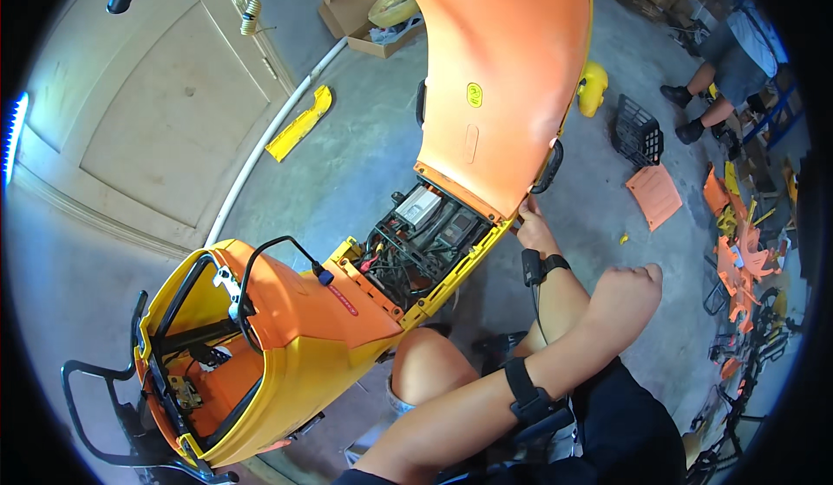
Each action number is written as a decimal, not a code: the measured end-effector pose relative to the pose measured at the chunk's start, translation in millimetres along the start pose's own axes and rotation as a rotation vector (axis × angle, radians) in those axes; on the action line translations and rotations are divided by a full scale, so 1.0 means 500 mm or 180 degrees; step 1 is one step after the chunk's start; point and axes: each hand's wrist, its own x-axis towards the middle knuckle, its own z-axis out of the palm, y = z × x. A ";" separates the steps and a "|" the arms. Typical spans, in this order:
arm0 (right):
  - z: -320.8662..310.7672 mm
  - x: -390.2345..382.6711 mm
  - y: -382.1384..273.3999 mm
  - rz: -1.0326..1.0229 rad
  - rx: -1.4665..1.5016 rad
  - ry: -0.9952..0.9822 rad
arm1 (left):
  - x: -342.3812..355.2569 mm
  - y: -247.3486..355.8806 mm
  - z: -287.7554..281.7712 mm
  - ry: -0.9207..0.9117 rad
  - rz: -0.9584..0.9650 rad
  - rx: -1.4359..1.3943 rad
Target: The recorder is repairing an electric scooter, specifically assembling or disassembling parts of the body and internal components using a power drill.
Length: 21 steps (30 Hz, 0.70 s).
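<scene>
My left hand (623, 304) is a raised fist, its forearm coming in from the lower left and crossing over my right arm. Whatever it may hold is hidden. Beyond it, my right hand (535, 227) is closed at the side edge of a large orange panel (512, 77); its fingertips are partly hidden there. Beside that hand is an uncovered bay (425, 233) of wiring and boxy parts, framed by yellow trim. The orange and yellow vehicle body (321, 355) continues to the lower left. A black cable with a blue plug (323, 275) lies across it.
A black rack (104, 433) sticks out at the body's lower left. On the floor are a yellow strip (299, 125), a cardboard box (382, 44), a black crate (638, 129) and an orange panel piece (654, 197). Another person (729, 60) stands at far right, near scattered plastic parts (742, 264).
</scene>
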 end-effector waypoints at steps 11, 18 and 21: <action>0.014 0.020 -0.024 0.0540 0.0583 0.0358 | -0.015 0.006 0.002 -0.0095 0.0115 -0.0018; 0.003 0.037 -0.017 0.0634 0.0615 0.0337 | -0.023 -0.009 -0.030 -0.0198 0.0041 -0.0010; 0.006 0.039 -0.015 0.0496 0.0631 0.0298 | -0.020 -0.011 -0.028 -0.0237 0.0000 0.0045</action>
